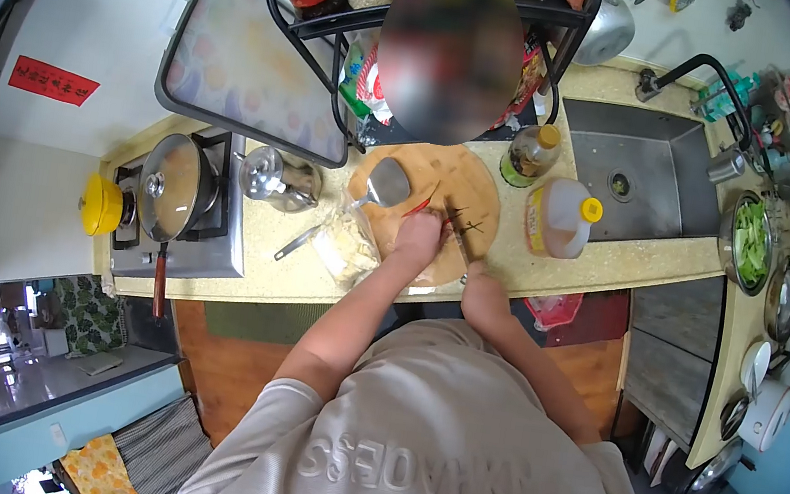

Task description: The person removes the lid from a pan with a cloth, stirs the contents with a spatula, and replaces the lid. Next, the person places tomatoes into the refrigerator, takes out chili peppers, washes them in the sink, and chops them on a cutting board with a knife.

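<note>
On a round wooden cutting board (480, 178), my left hand (421, 238) presses down with fingers closed on red chili peppers (418, 207). One chili sticks out past the fingertips. My right hand (484, 295) is wrapped round the handle of a knife (459, 233), whose blade lies just right of my left fingers. Dark thin pieces lie beside the blade. A metal spatula (388, 183) rests on the board's left side. Left of my left hand is a clear bag with pale contents (346, 248).
A brown-liquid bottle (529, 157) and a yellow-capped jug (560, 220) stand right of the board, before the sink (663, 169). Leftward are a glass-lidded container (278, 178) and a lidded pan (177, 181) on the stove. A black rack (315, 29) overhangs the back. Greens (749, 241) fill a bowl far right.
</note>
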Tool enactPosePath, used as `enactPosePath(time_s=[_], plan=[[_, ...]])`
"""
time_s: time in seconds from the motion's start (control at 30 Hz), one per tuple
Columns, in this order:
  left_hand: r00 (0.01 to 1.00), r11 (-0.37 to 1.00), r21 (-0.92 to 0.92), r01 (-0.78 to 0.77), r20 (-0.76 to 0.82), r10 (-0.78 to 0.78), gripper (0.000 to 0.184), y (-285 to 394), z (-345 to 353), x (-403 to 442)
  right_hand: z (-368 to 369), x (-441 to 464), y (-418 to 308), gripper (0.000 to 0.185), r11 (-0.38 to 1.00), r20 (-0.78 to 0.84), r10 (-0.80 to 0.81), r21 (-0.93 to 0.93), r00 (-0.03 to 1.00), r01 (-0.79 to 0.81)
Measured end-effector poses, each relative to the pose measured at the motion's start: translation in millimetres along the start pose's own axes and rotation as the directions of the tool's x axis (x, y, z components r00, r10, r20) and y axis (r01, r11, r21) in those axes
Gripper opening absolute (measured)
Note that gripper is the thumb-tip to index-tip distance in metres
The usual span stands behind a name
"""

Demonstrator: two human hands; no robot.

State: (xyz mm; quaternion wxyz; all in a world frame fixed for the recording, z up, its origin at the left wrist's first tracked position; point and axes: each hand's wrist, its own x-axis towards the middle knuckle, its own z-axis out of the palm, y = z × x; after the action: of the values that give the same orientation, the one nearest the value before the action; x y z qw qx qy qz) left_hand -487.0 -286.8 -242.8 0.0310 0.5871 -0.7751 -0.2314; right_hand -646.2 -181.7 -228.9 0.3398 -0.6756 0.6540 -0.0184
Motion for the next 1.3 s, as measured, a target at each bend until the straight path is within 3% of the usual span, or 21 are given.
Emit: enactPosePath(time_s=[0.1, 0.2, 0.4, 0.47, 0.57, 0.7, 0.8, 0.9, 0.97, 1.1, 1.2, 1.27, 1.3], plan=[[0.999, 0.999, -0.014, -0.037, -0.015, 0.037, 0.017, -3.6, 8.2, 2.3, -7.1, -6.1, -5.9, 0.023, 0.999, 0.035, 0.044, 0.016, 0.998, -0.045], [1.0, 1.0, -0.019, -0.003, 0.008, 0.003, 0.017, -4.7, 10.4, 5.7, -3.6, -9.8, 2.2, 0.023, 0.997, -0.045, -0.01, 0.074, 0.999, 0.013], [0.995, 0.992, 0.111, -0.066, 0.082, 0.057, 0.02, 1.7, 4.5, 3.8, -0.7, -9.9, 0.2, 0.025, 0.998, 0.023, 0.022, 0.053, 0.999, -0.023], [0.989, 0.995, 0.095, 0.012, 0.147, -0.026, 0.021, 8.1, -2.8, 5.9, -3.8, -11.3, -2.0, 0.021, 0.999, 0.058, 0.039, 0.014, 0.998, -0.04], [0.986, 0.981, 0.191, -0.027, 0.166, -0.005, 0.021, 13.1, -8.1, 2.9, -19.0, -22.9, -5.0, 0.023, 0.997, 0.03, 0.028, 0.067, 0.999, -0.03], [0.991, 0.981, 0.185, -0.057, 0.126, 0.034, 0.02, 4.4, 6.2, 3.4, -12.9, -17.7, -0.8, 0.022, 0.997, 0.059, 0.057, 0.055, 0.997, -0.06], [0.989, 0.99, 0.143, 0.008, 0.144, -0.029, 0.02, 2.8, 6.0, 4.8, -2.7, -10.5, 2.9, 0.022, 0.999, 0.025, 0.007, 0.039, 1.0, -0.008], [0.987, 0.979, 0.202, -0.025, 0.16, -0.008, 0.021, 5.5, -6.4, 2.0, -17.0, -15.8, -0.3, 0.021, 0.998, 0.023, 0.041, 0.051, 0.999, -0.042], [0.961, 0.968, 0.247, 0.051, 0.253, -0.115, 0.022, 8.7, -26.0, -7.1, -26.7, -18.8, 2.5, 0.02, 0.997, 0.083, 0.069, 0.035, 0.994, -0.072], [0.944, 0.961, 0.266, 0.076, 0.292, -0.156, 0.021, -0.6, -38.7, -15.3, -29.0, -19.1, 6.3, 0.02, 0.995, 0.068, 0.097, 0.013, 0.993, -0.098], [0.953, 0.963, 0.253, 0.094, 0.257, -0.161, 0.02, 6.3, -50.3, -13.8, -16.0, -19.5, 17.6, 0.018, 0.996, -0.016, 0.074, 0.043, 0.997, -0.073], [0.995, 0.951, 0.31, 0.027, -0.098, 0.003, 0.018, -6.6, -25.8, -4.8, -8.5, -19.4, 22.3, 0.017, 0.997, -0.088, -0.009, 0.076, 0.996, 0.016], [0.995, 0.952, 0.306, 0.029, -0.098, 0.001, 0.018, -11.0, -20.2, -0.3, -8.7, -19.8, 21.9, 0.017, 0.997, -0.085, -0.009, 0.073, 0.996, 0.015]])
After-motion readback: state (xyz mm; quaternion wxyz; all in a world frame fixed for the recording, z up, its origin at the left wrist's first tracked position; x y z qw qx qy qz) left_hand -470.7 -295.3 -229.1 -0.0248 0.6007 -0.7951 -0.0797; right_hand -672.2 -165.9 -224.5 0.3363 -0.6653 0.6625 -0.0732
